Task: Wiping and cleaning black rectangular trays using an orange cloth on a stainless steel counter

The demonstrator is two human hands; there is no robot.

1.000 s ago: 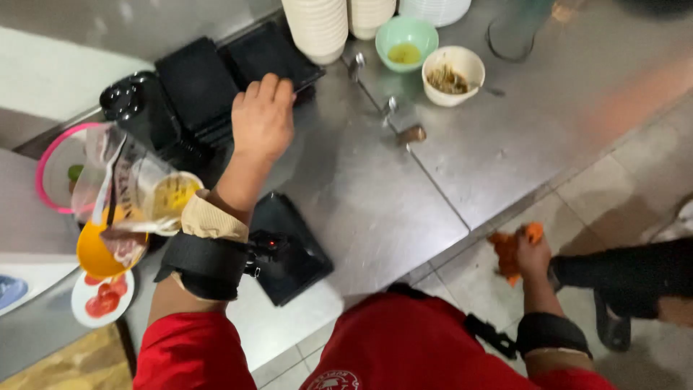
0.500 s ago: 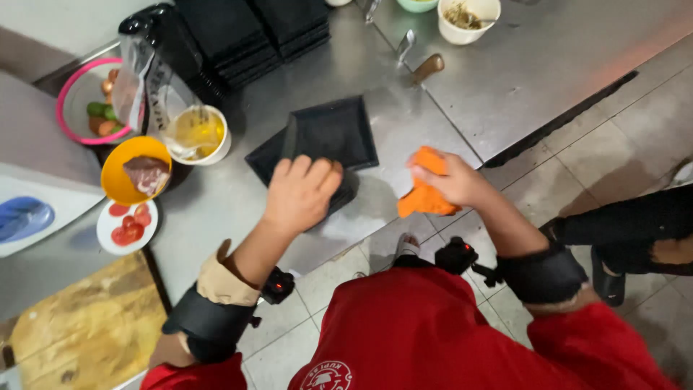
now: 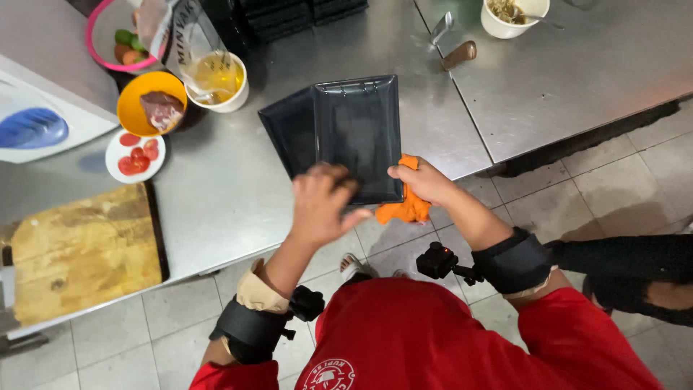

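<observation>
Your left hand (image 3: 321, 206) rests on the near edge of the black rectangular tray (image 3: 359, 137), fingers loosely spread, fingertips on the rim and the thumb angled out toward the other hand. Your right hand (image 3: 426, 180) is closed around an orange cloth (image 3: 406, 206), bunched at the tray's near right corner, where the worktop's front edge (image 3: 216, 238) drops to the tiled floor (image 3: 577, 195). The upper tray lies slightly askew on a second black tray (image 3: 289, 130), and both sit close to the front edge, a little right of its middle.

This looks like wiping the tray, so keep the left palm pressing flat and steady: the tray's near end overhangs or nearly overhangs the edge, and a sideways stroke could slide it off. Open the cloth out wider if you can; balled up as it is, only a small patch seems to touch the surface. Stroke away from you, toward the back of the worktop, not toward the drop. Mind the knife with the wooden handle (image 3: 455, 50) lying just beyond the tray's far right corner, and the white cup of yellow liquid (image 3: 220, 79) near the far left. The wooden cutting board (image 3: 79, 253) at the left end is well apart and no concern.
</observation>
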